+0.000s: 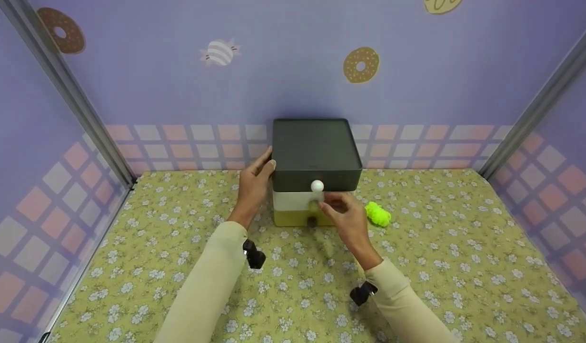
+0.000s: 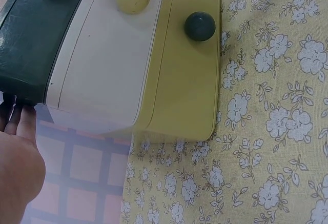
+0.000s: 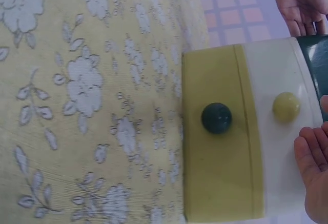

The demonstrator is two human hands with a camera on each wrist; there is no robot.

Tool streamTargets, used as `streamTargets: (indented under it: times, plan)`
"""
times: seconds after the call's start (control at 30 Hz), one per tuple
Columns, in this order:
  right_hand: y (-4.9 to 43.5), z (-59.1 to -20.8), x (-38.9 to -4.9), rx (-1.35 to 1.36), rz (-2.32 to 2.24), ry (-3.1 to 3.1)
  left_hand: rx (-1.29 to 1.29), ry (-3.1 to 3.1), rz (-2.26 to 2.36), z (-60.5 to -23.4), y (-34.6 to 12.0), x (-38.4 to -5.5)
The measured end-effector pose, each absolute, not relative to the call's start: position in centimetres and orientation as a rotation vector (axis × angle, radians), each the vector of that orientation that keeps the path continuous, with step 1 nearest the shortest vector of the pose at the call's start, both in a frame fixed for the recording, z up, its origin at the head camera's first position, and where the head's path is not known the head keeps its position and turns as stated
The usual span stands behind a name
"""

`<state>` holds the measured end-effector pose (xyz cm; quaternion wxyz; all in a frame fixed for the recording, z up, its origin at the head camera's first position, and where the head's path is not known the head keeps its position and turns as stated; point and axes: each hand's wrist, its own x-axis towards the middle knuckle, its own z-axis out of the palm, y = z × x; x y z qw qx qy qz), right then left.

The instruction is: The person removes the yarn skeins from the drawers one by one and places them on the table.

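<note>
At the far left, a lilac wall (image 1: 9,119) carries a pattern of pink and white squares, and a grey metal post (image 1: 69,90) slants down beside it. On the back wall (image 1: 283,85), near that post, is a brown doughnut picture (image 1: 74,40), then a striped sweet picture (image 1: 220,52). A cream left sleeve (image 1: 204,281) reaches in over the flowered cloth (image 1: 131,276), with a small black device (image 1: 254,256) at its wrist. The left hand (image 1: 253,188) rests against the left side of the drawer box (image 1: 316,143), its fingers reaching back along the dark top drawer (image 1: 293,181) and its thumb by the front corner; it is fairly spread and not wrapped round anything. The box stands upright on the cloth near the back wall, with a white middle drawer (image 1: 293,201) and a yellow bottom drawer (image 1: 293,219) below the dark one. Their round knobs run white (image 1: 317,186), pale yellow (image 3: 286,106) and dark green (image 3: 216,118), top to bottom. The right hand (image 1: 347,216) is close to the white drawer's front, just beside the pale yellow knob, fingers loosely bent and thumb parted from them, with nothing visible between. Right of it, a bright green lump (image 1: 378,214) lies on the cloth.
</note>
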<state>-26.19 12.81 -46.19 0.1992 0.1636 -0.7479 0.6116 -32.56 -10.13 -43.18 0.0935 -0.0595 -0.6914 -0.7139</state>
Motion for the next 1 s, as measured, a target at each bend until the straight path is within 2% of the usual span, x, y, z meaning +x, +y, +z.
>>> streamTargets:
  times: [0.67, 0.9, 1.0]
  plan:
    - [11.5, -47.9, -26.2, 0.33, 1.741, -2.15, -0.16, -2.094, -2.1, -43.2, -10.3, -32.5]
    - [11.9, -51.1, -28.2, 0.339, 1.702, -2.124, -0.141, -2.096, -2.085, -43.2, -10.3, -32.4]
    - [11.7, -51.3, -28.3, 0.336, 1.67, -2.129, -0.141, -2.094, -2.083, -43.2, -10.2, -32.4]
